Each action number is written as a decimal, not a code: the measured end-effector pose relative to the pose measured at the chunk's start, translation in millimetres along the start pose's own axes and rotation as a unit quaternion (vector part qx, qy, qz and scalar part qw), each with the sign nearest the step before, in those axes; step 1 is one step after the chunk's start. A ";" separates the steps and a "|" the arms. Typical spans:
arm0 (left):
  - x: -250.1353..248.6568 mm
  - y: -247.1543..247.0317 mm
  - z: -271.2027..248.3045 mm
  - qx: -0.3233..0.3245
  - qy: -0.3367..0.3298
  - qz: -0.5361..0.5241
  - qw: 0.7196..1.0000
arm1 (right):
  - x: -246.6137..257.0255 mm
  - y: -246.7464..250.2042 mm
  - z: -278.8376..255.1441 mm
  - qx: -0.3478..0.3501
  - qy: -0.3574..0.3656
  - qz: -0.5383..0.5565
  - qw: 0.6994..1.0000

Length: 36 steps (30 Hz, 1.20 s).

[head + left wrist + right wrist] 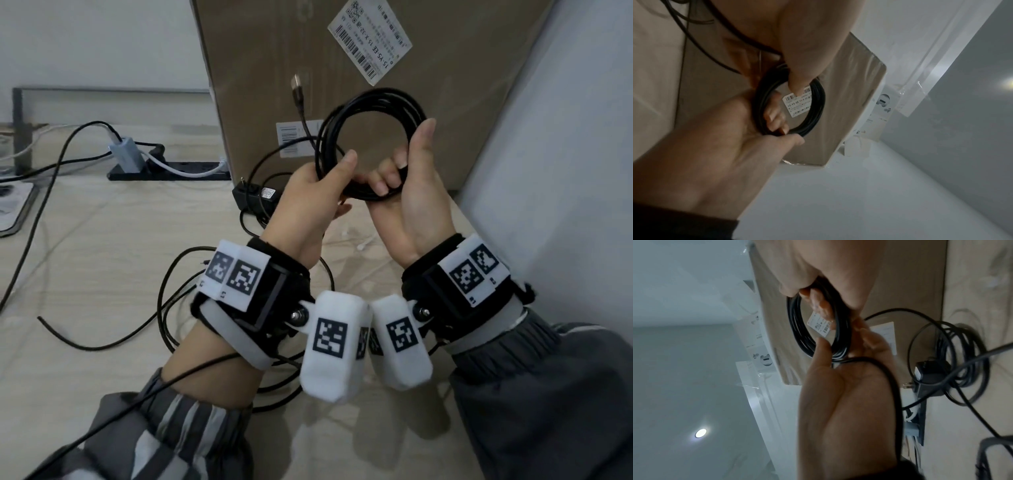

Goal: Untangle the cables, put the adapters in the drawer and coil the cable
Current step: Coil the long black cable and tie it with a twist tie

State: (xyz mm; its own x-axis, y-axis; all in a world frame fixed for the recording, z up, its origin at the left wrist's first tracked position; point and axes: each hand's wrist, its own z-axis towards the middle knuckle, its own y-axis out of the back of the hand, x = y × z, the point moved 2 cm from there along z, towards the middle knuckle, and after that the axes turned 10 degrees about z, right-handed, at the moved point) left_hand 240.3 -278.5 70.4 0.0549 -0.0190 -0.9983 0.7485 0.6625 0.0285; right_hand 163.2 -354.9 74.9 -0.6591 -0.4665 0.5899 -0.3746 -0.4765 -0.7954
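Observation:
A black cable coil [371,96] is held up in front of a cardboard box. My left hand [339,185] grips its lower left, thumb on top. My right hand [407,154] grips the lower right, fingers curled through the ring and thumb up along its side. A USB plug [296,84] sticks up from the coil's left. The left wrist view shows the coil [819,100] pinched in my left hand [787,129]; the right wrist view shows the coil [795,324] in my right hand [842,340]. A black adapter [255,198] [929,376] lies on the table, tangled in thin cable. No drawer is in view.
The cardboard box [445,120] stands close behind the hands, and a white panel [565,171] closes off the right. Loose black cables [164,308] loop over the table under my left wrist. A black power strip [171,171] with plugs lies at the back left.

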 end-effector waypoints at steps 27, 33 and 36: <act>-51.6 30.6 -54.6 0.002 -0.131 0.160 0.978 | 71.6 -16.2 -33.2 0.163 -0.060 -0.352 0.920; -87.1 31.9 -102.4 0.113 -0.106 0.101 0.983 | 65.4 -27.9 -65.5 0.208 -0.091 -0.450 0.864; -99.3 31.2 -124.7 0.149 -0.111 0.124 0.975 | 69.1 -47.9 -88.8 0.217 -0.057 -0.453 0.863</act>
State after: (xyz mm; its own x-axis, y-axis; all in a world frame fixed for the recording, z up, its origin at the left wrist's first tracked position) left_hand 175.8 -162.6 164.1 0.3752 -0.0690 -0.9244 0.8510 0.4209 0.3140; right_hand 77.7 -298.1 141.4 -0.1459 0.1848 0.9719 -0.4063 -0.9069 0.1115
